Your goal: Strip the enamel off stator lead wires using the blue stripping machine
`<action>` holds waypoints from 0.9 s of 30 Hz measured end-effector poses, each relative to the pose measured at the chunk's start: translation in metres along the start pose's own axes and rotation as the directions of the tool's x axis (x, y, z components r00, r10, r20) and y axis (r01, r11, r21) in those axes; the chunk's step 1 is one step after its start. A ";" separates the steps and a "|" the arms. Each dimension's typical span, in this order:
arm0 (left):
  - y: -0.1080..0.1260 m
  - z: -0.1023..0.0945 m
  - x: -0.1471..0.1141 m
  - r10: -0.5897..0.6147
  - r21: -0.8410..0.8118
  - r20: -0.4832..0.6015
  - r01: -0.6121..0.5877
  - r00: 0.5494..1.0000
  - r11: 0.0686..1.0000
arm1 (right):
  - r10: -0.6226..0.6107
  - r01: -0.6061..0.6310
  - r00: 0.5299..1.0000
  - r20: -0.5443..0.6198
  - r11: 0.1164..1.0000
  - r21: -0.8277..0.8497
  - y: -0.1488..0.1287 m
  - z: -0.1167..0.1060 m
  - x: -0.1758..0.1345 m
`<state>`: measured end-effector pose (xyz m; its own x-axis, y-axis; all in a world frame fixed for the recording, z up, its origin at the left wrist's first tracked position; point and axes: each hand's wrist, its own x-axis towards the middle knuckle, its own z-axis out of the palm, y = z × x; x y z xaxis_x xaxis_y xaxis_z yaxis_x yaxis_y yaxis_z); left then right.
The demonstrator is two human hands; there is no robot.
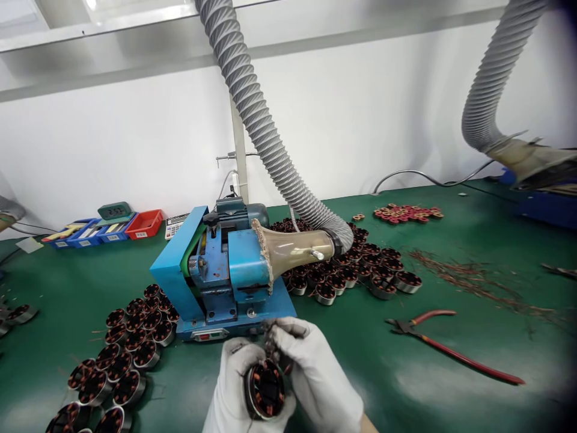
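My left hand (pixel 234 385), in a white glove with dark-stained fingertips, is closed around a motor stator (pixel 265 391). The stator is a metal ring with dark, copper-wound poles, its open face turned toward me. My right hand (pixel 315 367), gloved too, pinches at the stator's upper edge, where blurred brownish wire leads (pixel 273 349) show between the fingers. Both hands are just in front of a blue bench machine (pixel 247 261) with a green belt and a clear funnel (pixel 297 249) on its right side.
Many stators stand on the green table (pixel 360 373), left of the machine (pixel 135 337) and behind it (pixel 336 282). Red-handled cutting pliers (pixel 444 340) lie at right, before scattered wire scraps (pixel 478 282). A grey hose (pixel 256 108) hangs to the funnel. Small bins (pixel 144 224) line the back left.
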<state>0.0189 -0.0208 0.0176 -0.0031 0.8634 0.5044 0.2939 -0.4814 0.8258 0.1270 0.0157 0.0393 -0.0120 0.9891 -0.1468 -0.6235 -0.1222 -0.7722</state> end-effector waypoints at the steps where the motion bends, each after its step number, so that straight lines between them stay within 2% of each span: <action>1: -0.002 0.001 -0.001 0.017 0.033 -0.006 -0.017 1.000 0.999 | -0.046 0.047 0.998 -0.043 0.998 0.038 -0.002 -0.003 0.004; 3: -0.007 0.001 -0.001 0.021 0.113 -0.016 -0.019 1.000 0.993 | -0.205 0.207 0.961 -0.184 0.978 -0.011 -0.005 -0.009 0.007; 4: -0.009 0.001 -0.001 0.004 0.146 -0.024 -0.001 1.000 0.989 | -0.294 0.279 0.926 -0.235 0.956 -0.096 -0.005 -0.012 0.007; 5: -0.012 0.000 -0.001 -0.019 0.163 -0.034 0.024 0.999 0.986 | -0.384 0.338 0.893 -0.234 0.917 -0.213 -0.003 -0.015 0.005; 7: -0.019 -0.001 0.001 -0.069 0.132 -0.040 0.074 0.997 0.988 | -0.520 0.427 0.849 -0.093 0.780 -0.458 0.006 -0.017 0.000; 9: -0.028 0.001 0.005 -0.151 0.041 -0.011 0.151 0.989 0.988 | -0.573 0.488 0.814 0.095 0.586 -0.647 0.018 -0.016 -0.001; 10: -0.033 0.004 0.007 -0.211 -0.005 0.006 0.211 0.977 0.977 | -0.555 0.480 0.818 0.151 0.515 -0.710 0.024 -0.014 0.001; 11: -0.038 0.006 0.010 -0.277 -0.045 0.019 0.277 0.961 0.960 | -0.517 0.441 0.842 0.156 0.492 -0.751 0.029 -0.013 0.004; 13: -0.048 0.014 0.018 -0.386 -0.125 0.018 0.385 0.922 0.915 | -0.431 0.343 0.896 0.108 0.516 -0.785 0.036 -0.010 0.014; 15: -0.056 0.021 0.027 -0.438 -0.209 -0.008 0.426 0.899 0.880 | -0.386 0.290 0.920 0.064 0.563 -0.774 0.038 -0.008 0.026; 19: -0.065 0.032 0.042 -0.449 -0.295 -0.006 0.428 0.893 0.854 | -0.387 0.263 0.922 -0.003 0.635 -0.726 0.038 -0.008 0.047; 27: -0.058 0.037 0.053 -0.455 -0.270 -0.045 0.428 0.889 0.863 | -0.329 0.221 0.943 -0.057 0.742 -0.633 0.042 -0.011 0.059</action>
<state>0.0369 0.0586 -0.0132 -0.1791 0.9802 0.0844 -0.0061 -0.0869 0.9962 0.1087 0.0677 -0.0083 0.2383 0.9678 0.0806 0.0298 0.0757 -0.9967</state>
